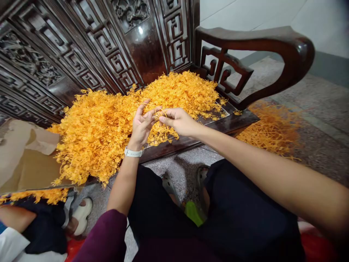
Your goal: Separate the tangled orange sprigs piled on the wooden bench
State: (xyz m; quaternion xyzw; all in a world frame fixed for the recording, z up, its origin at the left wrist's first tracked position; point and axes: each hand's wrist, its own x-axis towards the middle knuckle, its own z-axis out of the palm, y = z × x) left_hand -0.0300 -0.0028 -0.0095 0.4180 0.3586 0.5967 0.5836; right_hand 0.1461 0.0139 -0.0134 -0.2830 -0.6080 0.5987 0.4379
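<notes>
My left hand [141, 125], with a white watch [133, 152] at its wrist, is raised over the bench edge and pinches a thin orange plastic flower sprig [160, 115]. From the right, my right hand [180, 120] meets it, its thumb and index finger closed on the same sprig. Fine orange strands show between the fingertips; their exact shape is too small to make out. Behind and beneath both hands, a large heap of orange plastic flower sprigs [95, 134] covers much of the dark wooden bench [171, 147].
A curved wooden armrest [253, 36] closes the bench's right end. Orange stems [268, 131] lie piled on the floor beyond it. At the left, a cardboard box [35, 160] stands near another person's leg [19, 218]. Something green [193, 213] lies between my feet.
</notes>
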